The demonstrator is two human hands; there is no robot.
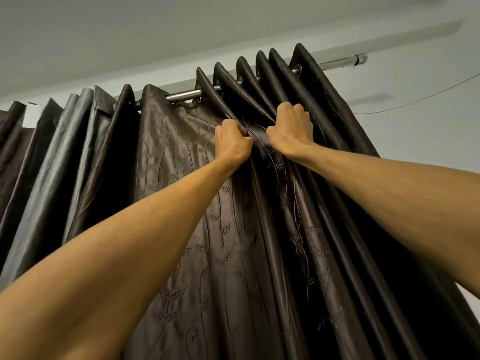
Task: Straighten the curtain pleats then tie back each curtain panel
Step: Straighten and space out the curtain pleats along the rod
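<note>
Just below the rod, our left hand and right hand each clutch the dark curtain, fingers curled tight round its fabric

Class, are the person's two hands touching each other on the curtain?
Apart. The head view shows a strip of curtain between the left hand and the right hand, each gripping a fold.

pale grey ceiling, plain wall (dimly lit), thin wire strung across
</note>
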